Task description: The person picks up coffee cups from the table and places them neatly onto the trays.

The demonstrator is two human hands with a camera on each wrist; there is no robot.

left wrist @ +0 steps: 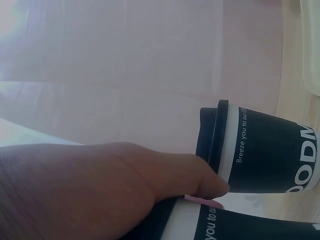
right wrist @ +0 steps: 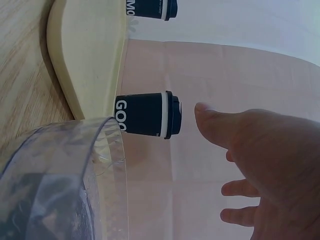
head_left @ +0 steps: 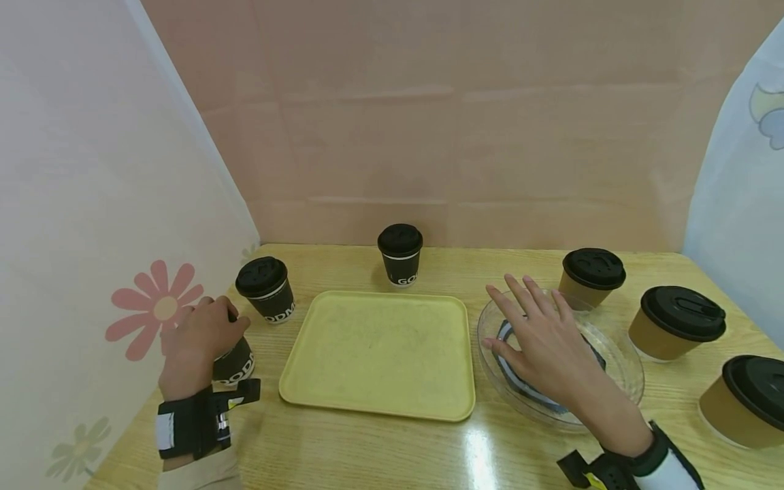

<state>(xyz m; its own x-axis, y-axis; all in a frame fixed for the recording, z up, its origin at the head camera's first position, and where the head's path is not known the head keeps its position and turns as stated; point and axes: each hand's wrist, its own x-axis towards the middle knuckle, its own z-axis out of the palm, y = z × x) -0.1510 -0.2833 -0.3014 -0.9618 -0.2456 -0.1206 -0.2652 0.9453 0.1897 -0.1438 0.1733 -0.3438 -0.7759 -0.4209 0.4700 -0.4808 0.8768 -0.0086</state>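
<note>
My left hand (head_left: 202, 337) grips a black lidded paper coffee cup (head_left: 235, 364) from above at the left side of the table. Its fingers cover most of the lid; in the left wrist view the thumb lies along the upper part of that cup (left wrist: 250, 227). A second black cup (head_left: 267, 289) stands just beyond it. Over a clear round bowl (head_left: 627, 381) hovers my right hand (head_left: 545, 347), palm down, fingers spread and holding nothing. A dark-and-light item (head_left: 511, 364) in or under the bowl is partly hidden by this hand.
A yellow tray (head_left: 380, 354) lies mid-table. Behind it stands another black cup (head_left: 401, 255). Along the right are brown cups with black lids: one behind the bowl (head_left: 584, 289), one beside it (head_left: 664, 333) and one near the edge (head_left: 744, 412). Cloth walls (head_left: 459, 136) surround the table.
</note>
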